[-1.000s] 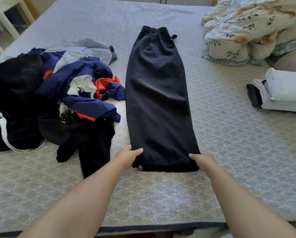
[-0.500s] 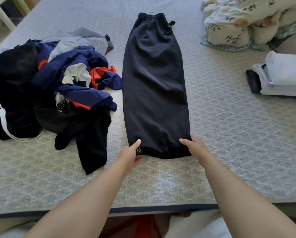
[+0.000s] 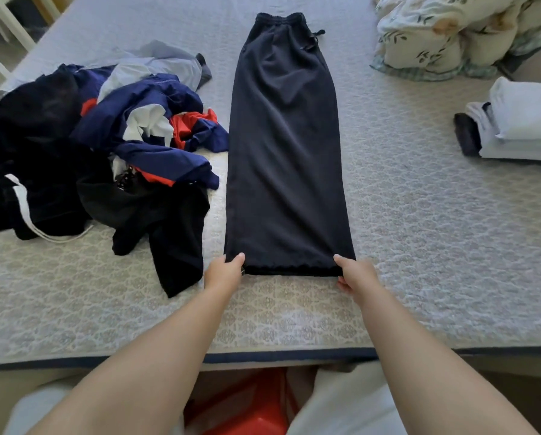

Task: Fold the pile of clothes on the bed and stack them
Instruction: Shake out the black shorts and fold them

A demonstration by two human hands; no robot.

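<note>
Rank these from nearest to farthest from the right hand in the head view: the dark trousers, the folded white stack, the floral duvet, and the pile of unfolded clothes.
From the right hand:
1. Dark trousers, hem gripped in that hand.
2. Folded white stack, right edge of the bed.
3. Pile of unfolded clothes, far left, past the left hand.
4. Floral duvet, top right corner.

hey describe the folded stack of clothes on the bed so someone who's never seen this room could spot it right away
Start at the bed and look to its right edge, just below the bunched floral quilt. The folded stack sits there: white and pale pieces squared up, with a dark one at its left end. Unlike the loose pile on the left and the long dark trousers in the middle, it is compact and tidy.
</note>
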